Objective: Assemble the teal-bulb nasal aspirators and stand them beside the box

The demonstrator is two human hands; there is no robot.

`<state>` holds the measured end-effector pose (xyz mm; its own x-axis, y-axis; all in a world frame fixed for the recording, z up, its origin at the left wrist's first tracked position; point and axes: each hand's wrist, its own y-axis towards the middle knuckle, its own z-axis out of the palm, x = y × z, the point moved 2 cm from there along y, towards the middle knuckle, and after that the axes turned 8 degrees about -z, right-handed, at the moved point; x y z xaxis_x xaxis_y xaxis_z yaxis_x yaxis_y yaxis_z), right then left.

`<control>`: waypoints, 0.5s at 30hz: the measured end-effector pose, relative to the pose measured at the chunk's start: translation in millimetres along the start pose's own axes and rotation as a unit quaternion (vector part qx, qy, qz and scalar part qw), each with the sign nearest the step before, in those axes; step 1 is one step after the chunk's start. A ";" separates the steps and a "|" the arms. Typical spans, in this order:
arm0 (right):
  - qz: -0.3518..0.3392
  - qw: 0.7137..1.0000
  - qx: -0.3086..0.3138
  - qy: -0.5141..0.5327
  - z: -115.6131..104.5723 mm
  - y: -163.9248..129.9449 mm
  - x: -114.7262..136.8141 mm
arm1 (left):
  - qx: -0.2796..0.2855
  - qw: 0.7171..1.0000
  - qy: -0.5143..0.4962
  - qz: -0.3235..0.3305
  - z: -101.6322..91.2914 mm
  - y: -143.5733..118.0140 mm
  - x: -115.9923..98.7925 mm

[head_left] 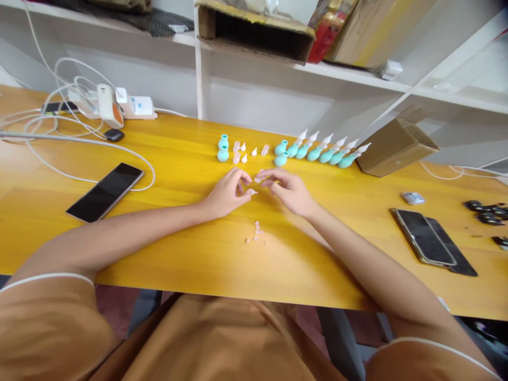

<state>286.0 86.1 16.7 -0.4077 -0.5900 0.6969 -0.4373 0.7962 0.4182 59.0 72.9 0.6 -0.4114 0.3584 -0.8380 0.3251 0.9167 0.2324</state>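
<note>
My left hand (227, 193) rests on the yellow table (178, 254) and pinches a small white tip (252, 191) between its fingertips. My right hand (286, 189) is just to its right, holding another small pale piece (257, 180) at its fingertips. Behind the hands lie two teal bulbs (223, 148), several loose white tips (243, 152), two more teal bulbs (281, 152) and a row of several assembled teal bulbs with white tips (327, 151). A cluster of tiny pink pieces (257, 233) lies in front of the hands.
A black phone (105, 191) lies at left with white cables (59, 137) and chargers (109, 105) behind it. Two phones (426, 242) lie at right, near small black parts (486, 211). A brown cardboard box (395, 145) sits at back right. Shelves stand behind.
</note>
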 end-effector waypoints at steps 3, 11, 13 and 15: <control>-0.033 0.997 0.019 0.065 10.6 -26.3 26.6 | 0.019 0.999 -0.018 0.034 -1.1 -2.9 -4.5; -0.169 0.981 0.098 0.002 16.3 -45.5 35.7 | 0.097 0.984 0.056 0.138 -0.5 -11.5 -9.9; -0.174 0.977 0.120 0.018 17.7 -45.9 30.3 | 0.124 0.981 0.057 0.137 1.8 -11.5 -7.9; -0.170 0.976 0.127 0.057 17.9 -44.9 25.7 | 0.147 0.978 0.054 0.139 3.6 -11.2 -6.3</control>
<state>280.9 32.8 5.3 -0.1186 -0.7832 0.6103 -0.7225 0.4897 0.4880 61.0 59.7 1.6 -0.3545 0.6174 -0.7022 0.6614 0.6964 0.2785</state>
